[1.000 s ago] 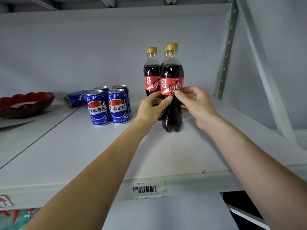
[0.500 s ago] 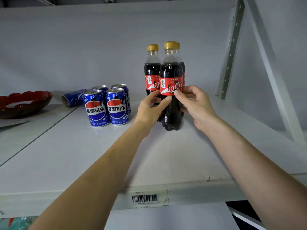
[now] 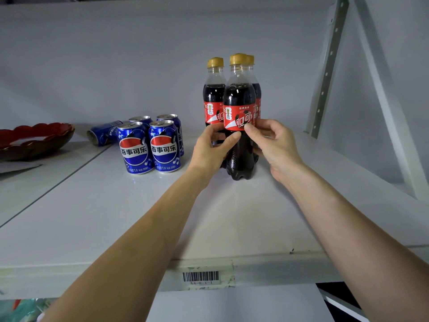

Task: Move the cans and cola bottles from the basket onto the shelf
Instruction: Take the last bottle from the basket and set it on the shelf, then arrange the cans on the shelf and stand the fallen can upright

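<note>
Several cola bottles with red labels and gold caps stand bunched on the white shelf (image 3: 92, 205). The front cola bottle (image 3: 239, 101) is upright, and both my hands hold it at the label's lower edge. My left hand (image 3: 213, 149) grips its left side, thumb across the front. My right hand (image 3: 274, 145) grips its right side, thumb on the label. Another cola bottle (image 3: 212, 94) stands behind left, a third peeks out behind right. Several blue Pepsi cans (image 3: 148, 147) stand upright to the left; one Pepsi can (image 3: 104, 133) lies on its side behind them. The basket is out of view.
A red and dark scalloped bowl (image 3: 34, 140) sits at the shelf's far left. A perforated metal upright (image 3: 327, 66) and a diagonal brace (image 3: 390, 101) bound the right side. A barcode label (image 3: 200, 276) is on the shelf's front edge.
The view has shifted a little closer and lower. Both hands stay on the front cola bottle, which stands a bit tighter against the bottles behind it.
</note>
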